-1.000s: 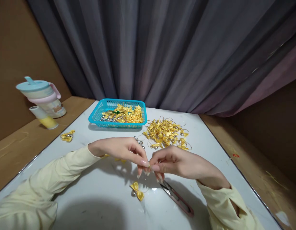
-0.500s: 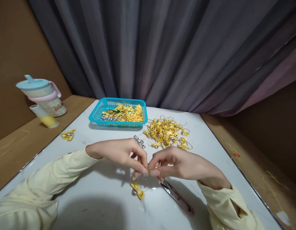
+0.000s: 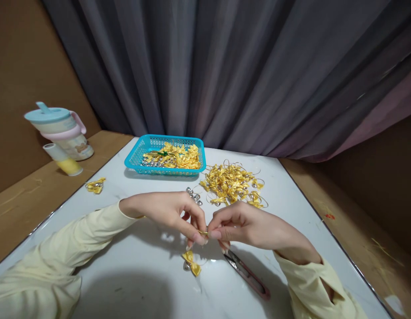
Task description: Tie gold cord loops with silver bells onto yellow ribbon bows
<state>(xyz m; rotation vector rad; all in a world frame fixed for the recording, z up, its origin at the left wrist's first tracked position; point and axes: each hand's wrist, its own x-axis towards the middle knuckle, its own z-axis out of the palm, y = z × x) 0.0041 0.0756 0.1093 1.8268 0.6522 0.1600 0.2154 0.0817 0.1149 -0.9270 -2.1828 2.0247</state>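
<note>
Left fingers (image 3: 199, 239) and right fingers (image 3: 216, 234) pinch gold cord (image 3: 203, 232) (yellow bow (image 3: 193, 266) nearby).

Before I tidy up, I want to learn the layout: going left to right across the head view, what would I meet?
Lidded cup → lone yellow bow piece → blue basket → pile of yellow bows → orange-red scrap.

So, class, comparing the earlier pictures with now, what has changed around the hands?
Mainly the gold cord: half a second ago it showed against the right hand; now a short length shows by the left hand instead, reaching toward the right. Both hands seem to keep pinching it. The nearby yellow bow, pink-handled snips, blue basket and heap of bows stayed put.
</note>
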